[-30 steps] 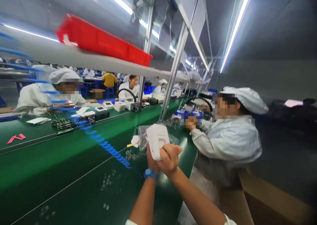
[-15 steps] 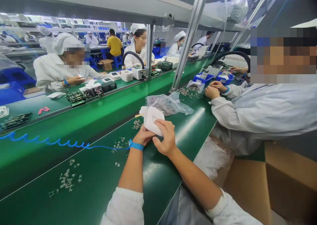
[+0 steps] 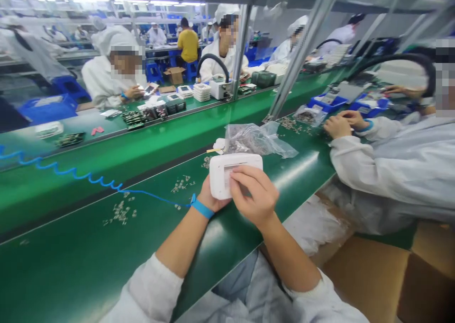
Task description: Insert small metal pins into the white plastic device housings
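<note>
My left hand supports a white plastic housing with rounded corners from below and from its left side. The housing faces me, tilted up, with a rectangular recess near its middle. The fingers of my right hand are pinched together over that recess, their tips at its surface. Whatever may be between those fingertips is hidden. A blue wrist strap is on my left wrist. Just beyond the housing lies a clear plastic bag of small metal parts, beside another white piece.
Loose small metal parts are scattered on the green bench. A blue coiled cord runs to my strap. At right, a co-worker's hands work near blue bins. A cardboard box stands below the bench edge.
The housing has turned to face me more squarely. My right hand has moved from gripping its side to a pinch over the recess. My view has shifted to the left.
</note>
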### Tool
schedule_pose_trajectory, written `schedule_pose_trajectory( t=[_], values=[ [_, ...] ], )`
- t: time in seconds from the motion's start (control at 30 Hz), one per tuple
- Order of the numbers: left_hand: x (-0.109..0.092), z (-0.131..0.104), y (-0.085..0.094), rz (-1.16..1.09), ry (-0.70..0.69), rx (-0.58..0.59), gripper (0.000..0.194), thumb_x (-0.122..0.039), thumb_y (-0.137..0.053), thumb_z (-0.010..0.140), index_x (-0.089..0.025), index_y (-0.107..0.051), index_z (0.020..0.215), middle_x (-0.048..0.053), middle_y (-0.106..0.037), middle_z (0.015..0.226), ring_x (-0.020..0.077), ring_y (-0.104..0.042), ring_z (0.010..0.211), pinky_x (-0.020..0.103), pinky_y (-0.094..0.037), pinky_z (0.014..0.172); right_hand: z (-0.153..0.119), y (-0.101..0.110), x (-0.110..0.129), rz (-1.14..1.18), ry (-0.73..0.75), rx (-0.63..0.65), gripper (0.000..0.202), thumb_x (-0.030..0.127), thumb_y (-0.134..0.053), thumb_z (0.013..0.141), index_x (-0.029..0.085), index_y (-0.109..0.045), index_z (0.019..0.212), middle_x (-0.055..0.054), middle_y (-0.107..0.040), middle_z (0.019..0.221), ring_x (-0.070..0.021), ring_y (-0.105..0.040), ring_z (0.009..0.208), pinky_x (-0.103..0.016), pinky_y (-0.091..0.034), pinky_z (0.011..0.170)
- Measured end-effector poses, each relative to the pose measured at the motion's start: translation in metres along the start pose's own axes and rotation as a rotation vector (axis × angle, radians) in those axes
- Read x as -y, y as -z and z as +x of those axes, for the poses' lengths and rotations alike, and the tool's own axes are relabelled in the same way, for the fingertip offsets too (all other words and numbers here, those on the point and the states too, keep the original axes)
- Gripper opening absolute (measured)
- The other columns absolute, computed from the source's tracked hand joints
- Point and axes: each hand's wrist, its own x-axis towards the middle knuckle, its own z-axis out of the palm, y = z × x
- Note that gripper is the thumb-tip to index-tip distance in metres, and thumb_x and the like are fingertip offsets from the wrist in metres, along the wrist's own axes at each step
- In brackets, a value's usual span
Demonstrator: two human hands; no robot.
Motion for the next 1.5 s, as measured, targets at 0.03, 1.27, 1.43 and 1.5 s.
schedule_pose_trajectory(
  t=[0.03,1.27,1.43,1.5],
  values=[
    [0.000,-0.018,0.004,-0.021,0.002,-0.005,0.040,-0.042,-0.057,0.084,-0.013,-0.068,0.109,0.009,-0.074,0.107,0.0252,-0.067,0.109,0.039,-0.051,0.101,0.004,0.005,0.010,0.048,0.005,0.067,0.031,0.007,-0.064,0.083,0.026,-0.068,0.107,-0.006,-0.072,0.100,-0.0213,-0.071,0.091,-0.036,-0.061,0.081],
    [0.031,-0.135,0.060,0.055,-0.084,-0.179,0.051,-0.060,-0.053,0.086,-0.015,-0.073,0.099,0.006,-0.074,0.085,0.0211,-0.067,0.073,0.032,-0.054,0.073,-0.053,-0.031,0.050,0.404,-0.172,0.373,0.033,0.004,-0.069,0.081,0.027,-0.065,0.104,0.000,-0.073,0.083,-0.0175,-0.068,0.074,-0.033,-0.059,0.064],
    [0.036,-0.140,0.065,0.141,-0.148,-0.255,0.045,-0.054,-0.062,0.084,-0.015,-0.074,0.101,0.005,-0.074,0.087,0.0230,-0.066,0.089,0.033,-0.052,0.086,-0.055,-0.031,0.050,0.439,-0.171,0.328,0.034,0.004,-0.071,0.078,0.024,-0.065,0.105,-0.001,-0.072,0.083,-0.0179,-0.068,0.075,-0.033,-0.059,0.065],
    [0.037,-0.140,0.064,0.143,-0.187,-0.268,0.046,-0.055,-0.064,0.082,-0.016,-0.074,0.105,0.004,-0.075,0.093,0.0224,-0.066,0.091,0.033,-0.051,0.087,-0.055,-0.031,0.050,0.436,-0.156,0.326,0.034,0.002,-0.071,0.078,0.023,-0.066,0.104,-0.002,-0.072,0.083,-0.0176,-0.068,0.075,-0.032,-0.059,0.065]
  ],
)
